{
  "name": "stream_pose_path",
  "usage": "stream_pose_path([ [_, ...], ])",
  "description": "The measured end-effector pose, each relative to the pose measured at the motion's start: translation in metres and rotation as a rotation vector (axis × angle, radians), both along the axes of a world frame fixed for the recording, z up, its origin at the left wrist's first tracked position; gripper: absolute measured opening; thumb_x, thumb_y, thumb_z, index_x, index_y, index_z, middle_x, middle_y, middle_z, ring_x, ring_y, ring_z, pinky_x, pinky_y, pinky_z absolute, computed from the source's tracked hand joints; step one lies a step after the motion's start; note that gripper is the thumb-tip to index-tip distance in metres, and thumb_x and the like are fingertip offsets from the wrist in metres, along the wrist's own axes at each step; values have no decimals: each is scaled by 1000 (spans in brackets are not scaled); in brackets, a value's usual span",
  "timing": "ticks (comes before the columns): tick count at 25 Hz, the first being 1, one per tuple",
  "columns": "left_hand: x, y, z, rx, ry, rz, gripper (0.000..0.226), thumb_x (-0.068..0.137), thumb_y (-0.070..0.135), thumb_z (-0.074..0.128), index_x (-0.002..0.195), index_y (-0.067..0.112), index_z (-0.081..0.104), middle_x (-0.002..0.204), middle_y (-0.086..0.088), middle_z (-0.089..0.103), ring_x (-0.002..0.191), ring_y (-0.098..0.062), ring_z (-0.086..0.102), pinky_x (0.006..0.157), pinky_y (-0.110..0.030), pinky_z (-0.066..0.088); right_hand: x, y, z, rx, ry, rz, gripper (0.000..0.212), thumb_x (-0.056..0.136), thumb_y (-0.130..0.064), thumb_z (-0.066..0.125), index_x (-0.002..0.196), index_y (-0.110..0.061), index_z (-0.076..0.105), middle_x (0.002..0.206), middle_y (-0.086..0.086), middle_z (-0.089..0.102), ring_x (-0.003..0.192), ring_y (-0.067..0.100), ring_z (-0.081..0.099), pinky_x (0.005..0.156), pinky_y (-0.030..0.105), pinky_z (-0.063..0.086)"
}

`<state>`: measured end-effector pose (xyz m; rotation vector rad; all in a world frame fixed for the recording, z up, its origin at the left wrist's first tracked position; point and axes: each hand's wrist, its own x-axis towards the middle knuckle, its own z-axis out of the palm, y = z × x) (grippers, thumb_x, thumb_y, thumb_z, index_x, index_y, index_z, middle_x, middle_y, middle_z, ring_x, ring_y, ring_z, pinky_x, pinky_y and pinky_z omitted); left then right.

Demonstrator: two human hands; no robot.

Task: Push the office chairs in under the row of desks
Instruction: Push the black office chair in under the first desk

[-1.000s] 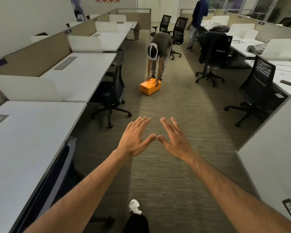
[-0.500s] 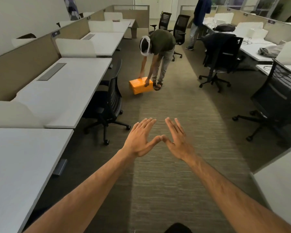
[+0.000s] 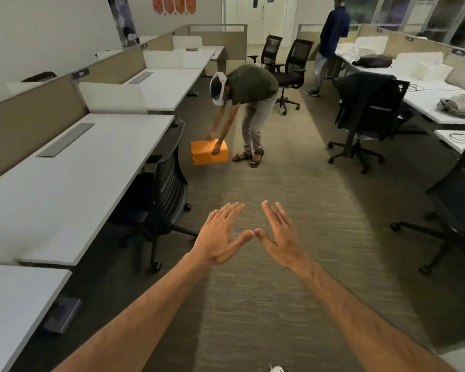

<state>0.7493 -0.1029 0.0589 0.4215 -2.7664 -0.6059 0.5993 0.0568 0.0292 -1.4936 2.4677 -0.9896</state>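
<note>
My left hand (image 3: 220,237) and my right hand (image 3: 282,234) are stretched out flat over the carpeted aisle, fingers spread, thumb tips touching, holding nothing. A black office chair (image 3: 164,194) stands at the left, its seat partly under the white desk (image 3: 73,178) of the left row. On the right a black chair (image 3: 371,119) with a jacket over its back stands out in the aisle. Another black chair (image 3: 457,208) is cut off by the right edge. Two more black chairs (image 3: 287,68) stand at the far end.
A person in a green shirt bends over an orange box (image 3: 208,153) on the floor ahead in the aisle. Another person (image 3: 328,44) stands by the right row of desks (image 3: 424,100), which carries bags and cables. Low partitions (image 3: 32,114) back the left desks.
I have walked forward along the aisle; the left chair and the bending person are nearer. The person has lifted and shifted the orange box. My hands keep the same pose.
</note>
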Motion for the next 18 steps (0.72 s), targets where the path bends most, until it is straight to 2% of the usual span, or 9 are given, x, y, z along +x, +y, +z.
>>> stream_pose_path([
  [5,-100,-48,7,3,42,76,91,92,87,24,161,27,22,167,1,27,155,-15,16,124,-37,11,-104,-45,14,28,-24,45,82,97,-78,27,162,-33,3,169,-17,0,152,-3,-16,127,39,5],
  [8,-150,-72,0,9,22,68,86,94,84,27,161,31,20,167,3,25,155,-12,15,123,-32,6,-152,-75,17,26,-47,69,83,96,-81,25,162,-36,0,169,-18,-2,153,-1,-16,123,36,2],
  [12,-216,-122,-12,33,-8,98,86,94,85,26,162,31,19,168,5,23,155,-10,13,125,-36,6,-217,-130,9,24,-66,88,89,94,-81,22,163,-28,5,171,-12,3,155,4,-10,126,35,6],
  [18,-325,-231,-30,71,-6,141,93,91,88,19,162,28,22,168,3,25,155,-11,14,123,-31,5,-325,-244,-7,91,-63,158,79,102,-64,35,163,-29,1,169,-15,-3,154,3,-15,127,36,2],
])
